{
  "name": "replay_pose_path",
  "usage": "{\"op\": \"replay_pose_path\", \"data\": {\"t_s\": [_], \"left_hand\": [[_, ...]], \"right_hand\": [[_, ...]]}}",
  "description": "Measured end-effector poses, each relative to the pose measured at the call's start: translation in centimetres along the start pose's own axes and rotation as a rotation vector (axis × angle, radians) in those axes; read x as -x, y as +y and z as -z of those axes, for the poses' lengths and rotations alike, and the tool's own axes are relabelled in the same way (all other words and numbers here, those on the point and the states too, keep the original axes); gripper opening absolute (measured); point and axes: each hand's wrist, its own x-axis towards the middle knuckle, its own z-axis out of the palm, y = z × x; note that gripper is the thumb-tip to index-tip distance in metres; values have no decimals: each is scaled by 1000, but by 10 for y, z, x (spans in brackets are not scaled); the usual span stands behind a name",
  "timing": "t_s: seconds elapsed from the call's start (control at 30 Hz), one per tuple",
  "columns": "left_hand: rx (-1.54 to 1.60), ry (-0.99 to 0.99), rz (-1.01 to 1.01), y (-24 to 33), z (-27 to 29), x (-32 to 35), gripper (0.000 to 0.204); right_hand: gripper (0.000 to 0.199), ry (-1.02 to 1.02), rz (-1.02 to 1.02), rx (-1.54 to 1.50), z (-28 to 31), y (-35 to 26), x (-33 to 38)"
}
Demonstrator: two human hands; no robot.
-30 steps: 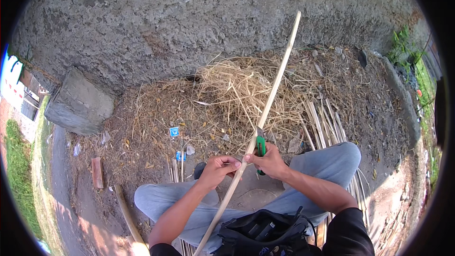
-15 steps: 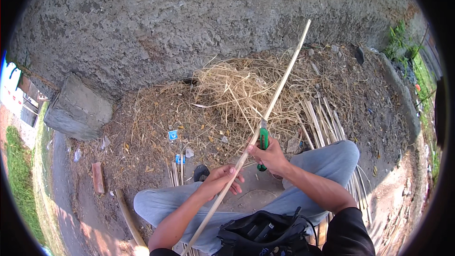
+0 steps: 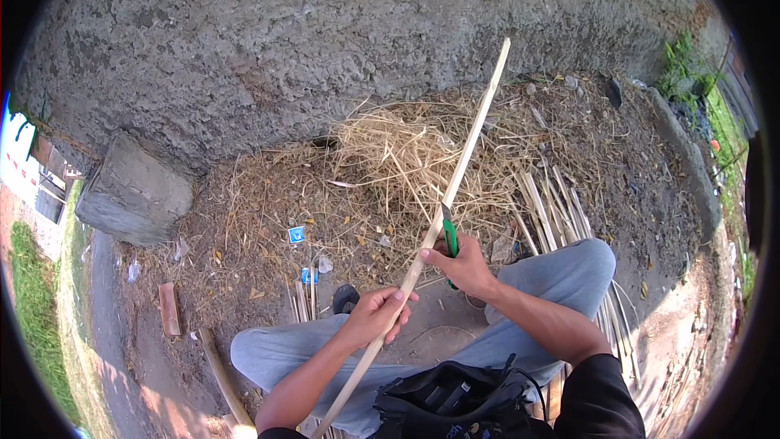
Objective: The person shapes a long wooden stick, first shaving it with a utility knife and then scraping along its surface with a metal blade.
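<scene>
One pale strip (image 3: 474, 142), left hand (image 3: 376, 316) curled around it, right hand (image 3: 466, 267) gripping a green knife (image 3: 450, 239) (blade (image 3: 446, 212) against the strip)

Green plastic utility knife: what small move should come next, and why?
Perhaps a short shaving stroke along the long pale wooden strip: the right hand grips the knife, its blade seemingly at the strip's edge, while the left hand holds the strip lower down.

The left forearm (image 3: 307, 386) and right forearm (image 3: 540, 319) slant inward from the lower edge. The left hand (image 3: 374, 317) is curled, thumb (image 3: 397, 297) uppermost. The right hand (image 3: 470, 267), farther forward, grips with its thumb pointing left.
</scene>
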Motion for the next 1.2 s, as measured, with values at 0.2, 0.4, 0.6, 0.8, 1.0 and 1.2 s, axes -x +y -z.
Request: {"op": "replay_pose_path", "data": {"t_s": [0.2, 0.4, 0.6, 0.8, 1.0, 1.2], "left_hand": [[50, -3, 15, -12, -3, -4, 33], [29, 13, 22, -10, -6, -4, 33], [39, 59, -10, -15, -8, -3, 32], [-84, 187, -93, -19, -14, -2, 34], [-118, 216, -70, -20, -15, -2, 37], [-71, 213, -105, -26, -11, -5, 37]], "right_hand": [[24, 19, 40, 101, -2, -4, 0], [22, -9, 16, 30, 1, 4, -1], [33, -27, 11, 3, -1, -1, 0], [30, -21, -45, 35, 0, -1, 0], [37, -8, 13, -37, -2, 3, -1], [38, -46, -77, -99, 1, 8, -1]]}}
